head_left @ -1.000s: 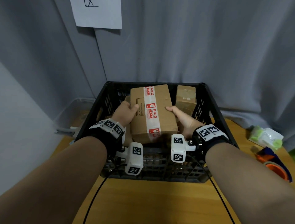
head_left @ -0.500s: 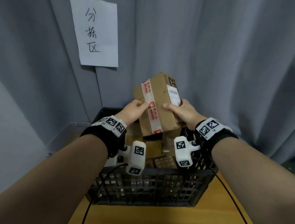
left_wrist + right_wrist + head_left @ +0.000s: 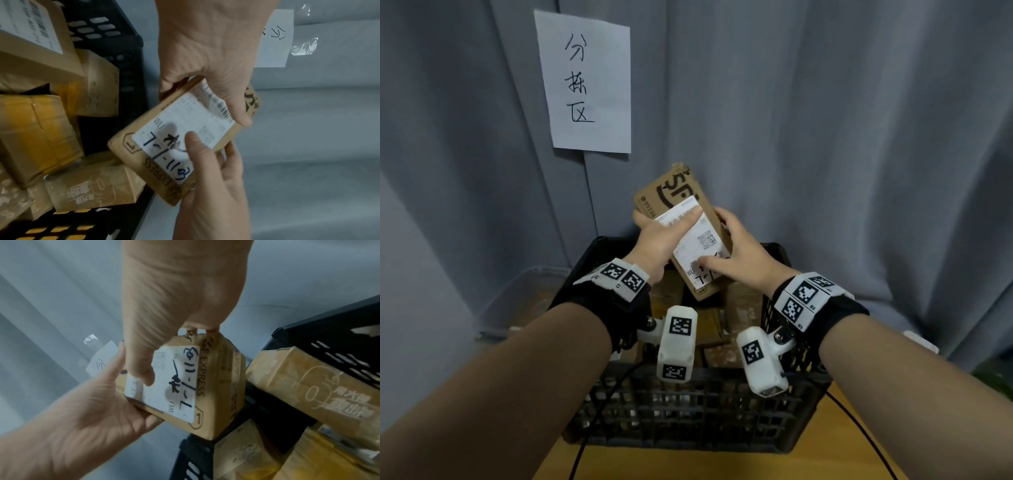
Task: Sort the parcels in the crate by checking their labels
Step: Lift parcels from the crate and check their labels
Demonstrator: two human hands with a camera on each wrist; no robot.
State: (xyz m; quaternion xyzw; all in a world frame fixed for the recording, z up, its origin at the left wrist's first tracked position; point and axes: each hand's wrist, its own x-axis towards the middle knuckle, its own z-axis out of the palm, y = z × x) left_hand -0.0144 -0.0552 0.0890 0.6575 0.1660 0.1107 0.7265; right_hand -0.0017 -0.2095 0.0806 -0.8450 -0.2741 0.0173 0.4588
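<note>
Low in the frame, wooden surface (image 3: 722, 466), bearing black slatted crate (image 3: 688, 414) at centre. Inside the crate, more cardboard parcels (image 3: 41, 134), one taped in yellow, one with a printed label. Above the crate's far half, held clear of it, SF Express cardboard parcel (image 3: 681, 236), tilted, white shipping label (image 3: 698, 240) facing the camera with handwritten blue marks. Left hand (image 3: 657, 240) gripping the parcel's left edge, thumb laid across the label's upper part, fingers curled behind. Right hand (image 3: 739, 257) gripping the right edge, thumb pressed on the label's lower part, fingers wrapped behind. Farther back, grey curtain (image 3: 825, 137); upper left, taped white paper sign (image 3: 585, 82) with handwritten characters.
</note>
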